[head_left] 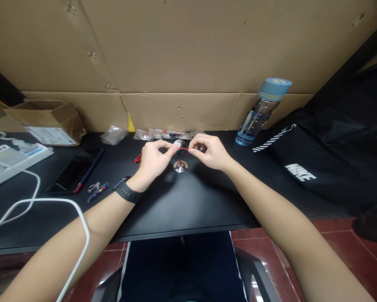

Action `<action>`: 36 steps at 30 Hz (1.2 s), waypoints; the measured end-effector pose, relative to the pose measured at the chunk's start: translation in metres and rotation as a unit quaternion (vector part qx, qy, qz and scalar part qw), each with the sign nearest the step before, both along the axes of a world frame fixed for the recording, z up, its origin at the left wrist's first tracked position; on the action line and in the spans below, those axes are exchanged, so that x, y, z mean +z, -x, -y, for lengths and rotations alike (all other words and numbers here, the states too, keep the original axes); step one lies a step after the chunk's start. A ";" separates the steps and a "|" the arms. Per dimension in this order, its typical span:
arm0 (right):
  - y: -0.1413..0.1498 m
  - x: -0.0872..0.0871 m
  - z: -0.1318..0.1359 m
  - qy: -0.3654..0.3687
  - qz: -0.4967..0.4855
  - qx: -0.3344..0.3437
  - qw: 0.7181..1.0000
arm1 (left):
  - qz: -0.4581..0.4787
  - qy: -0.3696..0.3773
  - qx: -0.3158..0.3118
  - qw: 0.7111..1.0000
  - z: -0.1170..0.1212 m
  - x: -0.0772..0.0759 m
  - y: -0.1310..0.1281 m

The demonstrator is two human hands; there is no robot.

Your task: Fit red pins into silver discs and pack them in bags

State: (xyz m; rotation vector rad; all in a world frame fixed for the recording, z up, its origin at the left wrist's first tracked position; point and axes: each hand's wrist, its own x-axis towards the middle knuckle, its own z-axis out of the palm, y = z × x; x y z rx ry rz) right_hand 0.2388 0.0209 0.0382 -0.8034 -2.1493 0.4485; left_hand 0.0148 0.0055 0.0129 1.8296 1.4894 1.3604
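My left hand (pixel 155 158) pinches a small, shiny round metal piece (pixel 179 145) between thumb and fingers. From that piece a thin red cord (pixel 184 149) runs to the right. My right hand (pixel 209 151) has its thumb and fingertips closed on the cord's other end. On the black table just below the hands lies a shiny metal disc (pixel 180 167) with a red cord loop at its middle. Several red cords (pixel 138 158) lie partly hidden behind my left hand.
Clear plastic packets (pixel 163 134) line the cardboard wall, with more bags (pixel 114 135) farther left. A cardboard box (pixel 51 121), phone (pixel 73 172), pen (pixel 89 170) and keyring (pixel 98 191) are left. A white cable (pixel 65 200) crosses my left forearm. Right stand a bottle (pixel 257 115) and black bag (pixel 317 155).
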 end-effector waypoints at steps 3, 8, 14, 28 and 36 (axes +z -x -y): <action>0.002 0.002 0.004 -0.023 0.015 0.001 1.000 | -0.015 -0.002 0.009 1.000 0.001 0.001 -0.001; 0.008 0.005 0.013 -0.061 0.015 -0.003 0.998 | -0.053 -0.004 0.020 0.998 0.005 0.008 -0.002; -0.007 0.008 0.002 -0.063 -0.019 -0.132 0.989 | -0.142 0.042 -0.014 0.989 -0.010 0.005 0.014; -0.034 -0.020 -0.031 0.067 0.189 -0.091 0.976 | -0.331 -0.020 -0.227 0.916 -0.002 0.004 0.016; -0.035 -0.020 -0.030 0.074 0.185 -0.046 0.979 | -0.320 -0.026 -0.189 0.928 -0.018 -0.001 0.028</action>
